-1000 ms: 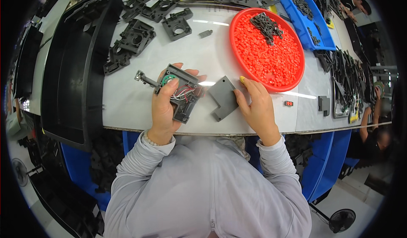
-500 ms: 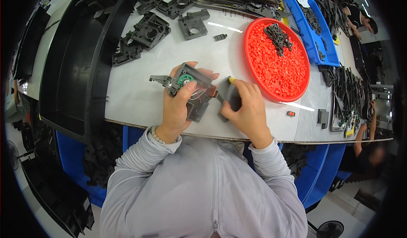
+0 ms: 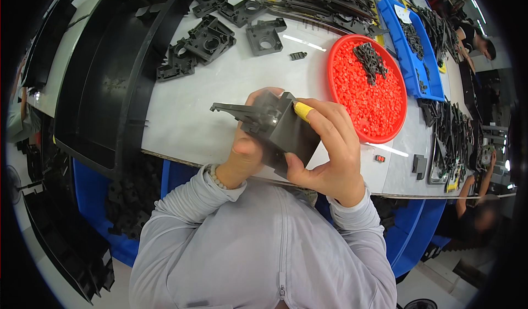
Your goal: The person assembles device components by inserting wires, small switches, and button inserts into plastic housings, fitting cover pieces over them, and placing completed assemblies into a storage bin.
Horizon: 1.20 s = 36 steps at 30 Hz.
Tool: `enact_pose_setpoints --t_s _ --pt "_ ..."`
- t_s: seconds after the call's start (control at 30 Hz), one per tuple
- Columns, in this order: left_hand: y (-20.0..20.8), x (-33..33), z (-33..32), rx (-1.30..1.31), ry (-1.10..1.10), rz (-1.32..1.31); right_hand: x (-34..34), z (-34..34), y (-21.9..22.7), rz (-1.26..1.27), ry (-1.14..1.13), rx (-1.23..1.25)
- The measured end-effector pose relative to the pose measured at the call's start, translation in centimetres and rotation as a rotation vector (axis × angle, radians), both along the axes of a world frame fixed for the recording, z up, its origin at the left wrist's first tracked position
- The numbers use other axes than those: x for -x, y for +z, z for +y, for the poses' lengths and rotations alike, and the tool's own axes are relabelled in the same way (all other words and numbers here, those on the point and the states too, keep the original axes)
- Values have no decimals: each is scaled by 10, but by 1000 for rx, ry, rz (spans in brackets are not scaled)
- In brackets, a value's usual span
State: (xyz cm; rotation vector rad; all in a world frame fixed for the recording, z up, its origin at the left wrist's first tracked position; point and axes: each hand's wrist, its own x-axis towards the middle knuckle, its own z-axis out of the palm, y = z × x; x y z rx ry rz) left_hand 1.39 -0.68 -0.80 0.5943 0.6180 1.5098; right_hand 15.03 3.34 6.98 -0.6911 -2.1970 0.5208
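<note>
In front of my chest, my left hand (image 3: 241, 157) grips a dark grey plastic housing (image 3: 263, 117) with a thin arm sticking out to the left. My right hand (image 3: 334, 157) is closed on a dark grey plastic cover (image 3: 300, 135), thumb on its near edge and fingers along its far edge. A yellow wrap covers one right fingertip. Cover and housing are together, tilted above the table; whether they are fully seated I cannot tell. The housing's inside, with its green round part and wires, is now hidden behind the cover.
To the right stands a red round tray (image 3: 404, 89) of small red pieces, with dark clips on top. Behind it lies a blue bin (image 3: 440, 89). Grey housings (image 3: 264, 36) sit at the far left beside a big black tray (image 3: 104, 89). A small red-and-black part (image 3: 380, 159) lies at right.
The cover has come left against the housing, and the housing has turned so its open side no longer shows. Before, the two were apart, with the wires visible.
</note>
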Motion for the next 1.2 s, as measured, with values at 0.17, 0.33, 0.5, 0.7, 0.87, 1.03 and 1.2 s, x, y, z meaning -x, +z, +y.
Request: enact_pose_setpoints --t_s 0.17,0.33,0.5,0.7,0.87,1.03,1.2 --pt "2 0 0 0 -35 41 3 0 -5 -37 -4 -3" --pt "3 -1 2 43 -23 31 4 0 -5 -43 -16 11" --pt "7 0 2 110 -13 79 6 -1 -5 -82 -18 20" --pt "8 2 2 61 1 51 -1 -4 -8 -9 -13 147" --pt "5 7 6 -25 10 90 -8 -13 -21 -54 -62 174" --pt "6 5 4 31 27 90 -7 -10 -24 -28 -63 134" --pt "12 3 5 85 56 34 -2 -7 -24 41 -86 105"
